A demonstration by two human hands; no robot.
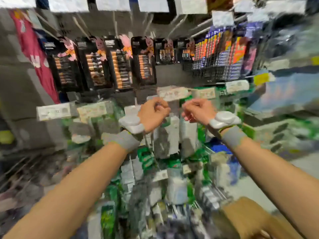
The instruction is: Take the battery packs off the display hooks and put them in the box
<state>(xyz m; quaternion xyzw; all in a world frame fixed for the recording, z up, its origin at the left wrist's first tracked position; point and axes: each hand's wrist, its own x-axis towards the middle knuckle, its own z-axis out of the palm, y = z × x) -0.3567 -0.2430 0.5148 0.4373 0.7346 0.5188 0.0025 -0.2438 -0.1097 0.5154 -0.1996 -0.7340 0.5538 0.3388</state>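
Note:
The picture is heavily blurred. Both arms reach forward to a row of hooks hung with green and white battery packs (166,135). My left hand (152,114) is curled, fingers closed near the front of a hook under a white price tag (172,93). My right hand (198,110) is curled beside it, a little to the right. Whether either hand grips a pack or the hook is hidden by blur. Each wrist wears a white device and a grey band. A brown cardboard box (245,216) sits low at the right, under my right forearm.
Black battery packs with pink bunny cards (96,64) hang in the row above. Blue and orange packs (224,54) hang at the upper right. More green packs (146,195) fill the lower hooks. A red cloth (34,54) hangs at the left. Bare hook rods stick out above.

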